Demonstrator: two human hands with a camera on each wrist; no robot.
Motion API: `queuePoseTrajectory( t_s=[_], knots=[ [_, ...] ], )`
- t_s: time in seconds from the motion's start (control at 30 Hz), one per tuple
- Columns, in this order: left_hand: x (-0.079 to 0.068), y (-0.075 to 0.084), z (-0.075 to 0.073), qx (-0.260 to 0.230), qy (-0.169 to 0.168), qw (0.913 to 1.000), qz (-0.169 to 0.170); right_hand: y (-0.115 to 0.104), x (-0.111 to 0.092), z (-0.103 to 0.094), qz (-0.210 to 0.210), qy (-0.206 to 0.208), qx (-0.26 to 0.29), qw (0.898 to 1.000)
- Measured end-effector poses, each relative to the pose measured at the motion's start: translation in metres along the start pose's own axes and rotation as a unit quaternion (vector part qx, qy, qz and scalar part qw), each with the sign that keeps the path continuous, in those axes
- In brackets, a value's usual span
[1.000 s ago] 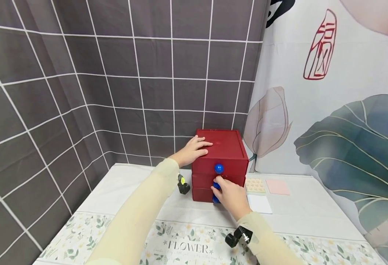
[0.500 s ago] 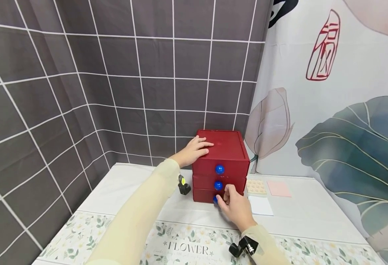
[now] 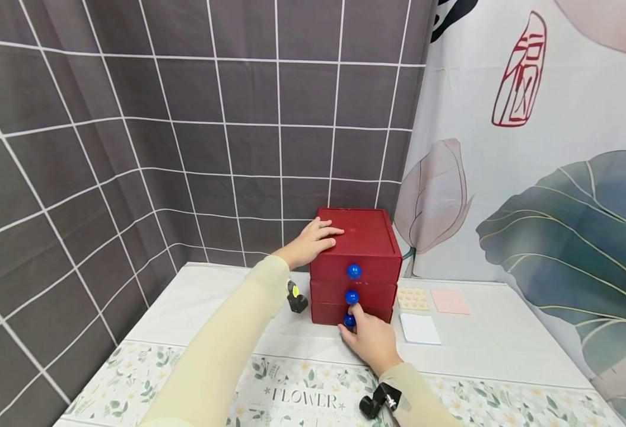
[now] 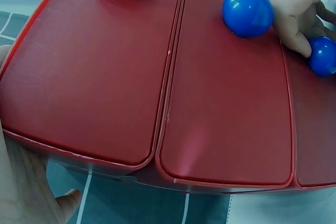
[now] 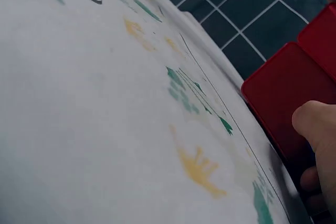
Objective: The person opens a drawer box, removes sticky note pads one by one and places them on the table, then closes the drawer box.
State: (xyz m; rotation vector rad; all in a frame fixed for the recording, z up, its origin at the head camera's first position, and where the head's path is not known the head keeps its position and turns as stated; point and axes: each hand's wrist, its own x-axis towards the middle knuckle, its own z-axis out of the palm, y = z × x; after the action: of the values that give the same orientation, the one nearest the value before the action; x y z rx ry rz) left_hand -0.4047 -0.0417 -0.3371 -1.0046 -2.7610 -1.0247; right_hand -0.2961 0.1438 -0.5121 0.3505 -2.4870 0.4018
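Observation:
A red three-drawer box (image 3: 366, 231) stands on the table, with a round blue knob on each drawer front. My left hand (image 3: 310, 242) rests on its top left edge, fingers spread out over the top. Thumb and index finger of my right hand (image 3: 374, 341) pinch the bottom drawer knob (image 3: 349, 321) from below and above. In the left wrist view, a fingertip presses on that blue knob (image 4: 323, 57), close beside the middle knob (image 4: 248, 11). The top knob (image 3: 353, 271) is untouched. All three drawers sit closed.
Right of the box lie a beige patterned square (image 3: 413, 299), a pink square sheet (image 3: 450, 301) and a white sheet (image 3: 420, 329). A floral cloth (image 3: 302, 379) covers the table's front. Behind the box hangs a dark gridded curtain (image 3: 248, 148).
My right hand has moved down from the middle drawer knob to the bottom one and has taken hold of it. The left hand has stayed on the box top.

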Motion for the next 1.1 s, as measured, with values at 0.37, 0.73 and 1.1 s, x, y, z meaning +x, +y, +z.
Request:
queuePoseTrajectory(
  t_s=[0.37,0.73,1.1],
  knots=[
    [0.001,0.002,-0.001,-0.007,-0.004,1.0000,-0.004,-0.005,0.004,0.004,0.034,0.009,-0.015,0.999],
    [0.003,-0.001,0.000,-0.001,0.002,1.0000,0.005,-0.012,0.005,0.002,0.057,-0.001,-0.011,0.998],
    [0.002,0.000,0.001,0.001,0.002,1.0000,-0.003,-0.018,-0.007,-0.006,0.055,0.002,0.002,0.998]
  ],
)
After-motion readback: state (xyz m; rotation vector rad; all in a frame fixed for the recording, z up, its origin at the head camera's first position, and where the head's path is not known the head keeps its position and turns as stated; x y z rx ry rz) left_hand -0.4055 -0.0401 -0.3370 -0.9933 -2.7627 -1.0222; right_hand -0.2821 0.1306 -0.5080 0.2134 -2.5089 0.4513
